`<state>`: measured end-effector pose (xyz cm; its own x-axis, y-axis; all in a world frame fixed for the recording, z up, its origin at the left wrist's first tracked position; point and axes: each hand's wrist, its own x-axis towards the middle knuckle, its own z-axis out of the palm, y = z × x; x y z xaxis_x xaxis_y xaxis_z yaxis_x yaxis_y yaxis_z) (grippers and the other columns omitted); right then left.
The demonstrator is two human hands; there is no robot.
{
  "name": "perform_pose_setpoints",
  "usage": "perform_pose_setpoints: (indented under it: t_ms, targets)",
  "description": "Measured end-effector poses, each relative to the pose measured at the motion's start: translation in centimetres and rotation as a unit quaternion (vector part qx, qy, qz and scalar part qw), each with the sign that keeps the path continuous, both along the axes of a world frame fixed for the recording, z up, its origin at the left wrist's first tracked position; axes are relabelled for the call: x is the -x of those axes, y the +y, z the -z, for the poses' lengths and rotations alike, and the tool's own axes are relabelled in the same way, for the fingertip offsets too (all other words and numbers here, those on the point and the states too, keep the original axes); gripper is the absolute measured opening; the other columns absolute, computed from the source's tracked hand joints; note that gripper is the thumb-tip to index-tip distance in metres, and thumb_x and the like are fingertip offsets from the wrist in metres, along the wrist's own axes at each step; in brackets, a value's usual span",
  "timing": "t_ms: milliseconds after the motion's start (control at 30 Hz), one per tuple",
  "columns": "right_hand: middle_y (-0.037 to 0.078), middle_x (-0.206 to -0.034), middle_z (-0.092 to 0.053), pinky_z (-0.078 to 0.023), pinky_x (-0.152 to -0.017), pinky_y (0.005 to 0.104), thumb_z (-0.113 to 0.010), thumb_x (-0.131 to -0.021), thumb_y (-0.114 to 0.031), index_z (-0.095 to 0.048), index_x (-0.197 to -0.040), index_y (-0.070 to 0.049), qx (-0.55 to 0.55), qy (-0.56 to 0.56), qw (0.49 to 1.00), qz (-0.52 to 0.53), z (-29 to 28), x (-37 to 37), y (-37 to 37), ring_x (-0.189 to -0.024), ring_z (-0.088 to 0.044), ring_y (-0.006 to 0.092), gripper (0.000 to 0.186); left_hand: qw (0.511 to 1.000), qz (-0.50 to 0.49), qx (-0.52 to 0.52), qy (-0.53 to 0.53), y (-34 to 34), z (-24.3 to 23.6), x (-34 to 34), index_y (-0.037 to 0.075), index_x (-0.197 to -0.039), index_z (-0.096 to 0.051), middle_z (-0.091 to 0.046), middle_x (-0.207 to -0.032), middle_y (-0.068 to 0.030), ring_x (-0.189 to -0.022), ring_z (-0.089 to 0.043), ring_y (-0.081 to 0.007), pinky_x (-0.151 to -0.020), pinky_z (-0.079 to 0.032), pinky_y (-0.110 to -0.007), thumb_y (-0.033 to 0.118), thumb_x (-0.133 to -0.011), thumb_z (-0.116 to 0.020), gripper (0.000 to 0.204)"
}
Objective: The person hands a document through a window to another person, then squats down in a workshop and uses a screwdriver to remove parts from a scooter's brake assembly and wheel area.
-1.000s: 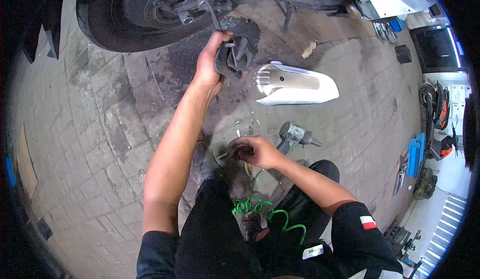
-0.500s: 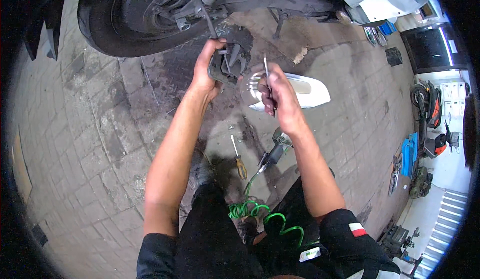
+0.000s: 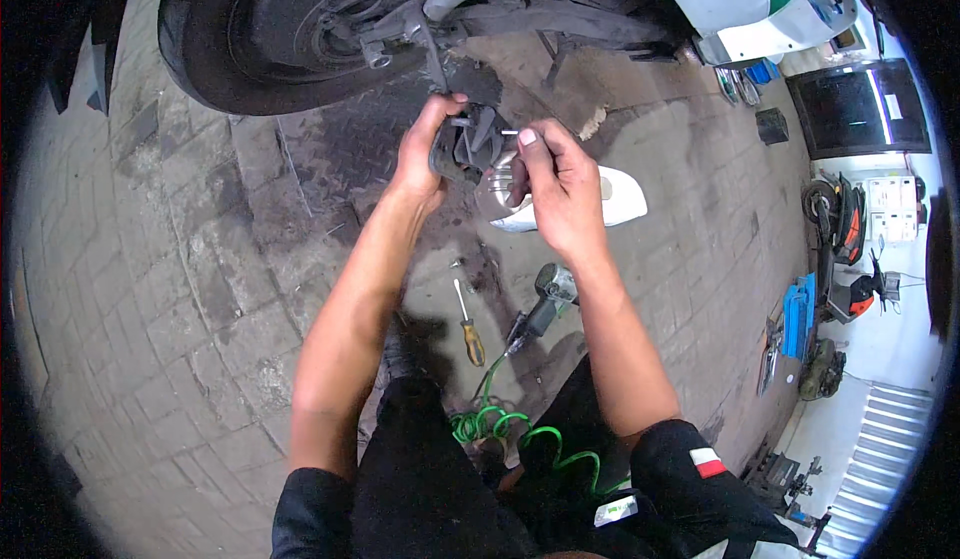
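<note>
My left hand [image 3: 420, 159] is wrapped round a dark, dirty brake caliper [image 3: 468, 149], its thumb along the top. A dark hose or strap [image 3: 434, 61] runs from the caliper up towards the wheel [image 3: 250, 44]. Close at the caliper's right side, my right hand [image 3: 568, 189] pinches a thin metal pin [image 3: 510, 133] between thumb and forefinger. The pin lies level and points at the caliper; whether its tip touches cannot be made out. Behind the right hand, a white and silver curved piece [image 3: 625, 201] rests on the floor, partly hidden.
Below the hands lie a yellow-handled screwdriver [image 3: 471, 339], small metal bits [image 3: 457, 263] and an impact wrench [image 3: 550, 299]. A green coiled air hose [image 3: 545, 434] runs between my legs. Blue trays [image 3: 798, 314] and a small motorcycle [image 3: 848, 229] stand along the right wall.
My right hand has come closer to the caliper. The pin has turned from upright to level. My left hand and the caliper have shifted slightly right and down in view.
</note>
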<state>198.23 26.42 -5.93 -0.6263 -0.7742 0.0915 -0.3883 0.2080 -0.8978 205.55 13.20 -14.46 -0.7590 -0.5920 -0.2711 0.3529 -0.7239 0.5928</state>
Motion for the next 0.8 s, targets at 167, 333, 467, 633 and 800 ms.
perform_pose_setpoints:
  t_ms: [167,333,467,633,800]
  targets:
    - [0.002,-0.057,-0.055,-0.045,-0.049,0.0268,-0.053,-0.1,-0.018,-0.058,-0.092,-0.002,0.037,-0.052,0.998,0.021,0.3,-1.2,-0.8,-0.051,-0.056,0.0089,0.019,1.0,-0.012,-0.021,-0.002,0.2,-0.4,-0.6,0.008,-0.104,-0.064,-0.061,-0.093,-0.0032,-0.084,-0.059,-0.0153,-0.074,-0.047,-0.031,0.034,-0.082,-0.064,0.034]
    - [0.008,-0.062,-0.063,-0.048,-0.049,0.028,-0.05,-0.101,-0.02,-0.057,-0.086,0.0,0.002,-0.035,0.999,0.029,0.6,-0.7,-1.0,-0.05,-0.06,0.0146,0.025,0.996,-0.061,0.004,-0.062,0.4,-0.5,-0.1,0.006,-0.097,-0.067,-0.064,-0.093,-0.0033,-0.082,-0.059,-0.0144,-0.075,-0.045,-0.029,0.031,-0.081,-0.066,0.029]
    - [0.011,-0.061,-0.063,-0.049,-0.048,0.0298,-0.05,-0.1,-0.021,-0.056,-0.083,0.001,0.032,-0.236,0.97,0.052,-0.1,-0.6,-1.7,-0.05,-0.061,0.0172,0.029,0.988,-0.101,0.091,-0.079,0.8,-1.0,0.1,0.004,-0.093,-0.068,-0.065,-0.088,-0.0022,-0.081,-0.058,-0.0133,-0.076,-0.044,-0.028,0.03,-0.081,-0.067,0.029]
    - [0.011,-0.059,-0.062,-0.049,-0.046,0.0298,-0.052,-0.099,-0.021,-0.057,-0.081,0.001,0.023,-0.262,0.963,0.059,-0.1,0.1,-1.9,-0.05,-0.061,0.0173,0.028,0.979,-0.113,0.149,-0.08,0.7,-0.6,0.5,0.004,-0.09,-0.068,-0.065,-0.084,-0.0018,-0.077,-0.058,-0.012,-0.073,-0.044,-0.027,0.029,-0.082,-0.067,0.027]
    - [0.006,-0.058,-0.06,-0.045,-0.047,0.0288,-0.052,-0.099,-0.022,-0.056,-0.079,0.0,-0.054,-0.146,0.987,-0.025,-1.0,1.0,-2.1,-0.048,-0.057,0.0132,0.029,0.981,-0.111,0.136,-0.083,1.0,-1.4,0.7,0.005,-0.089,-0.067,-0.064,-0.081,-0.0013,-0.074,-0.058,-0.0116,-0.07,-0.044,-0.027,0.029,-0.082,-0.067,0.025]
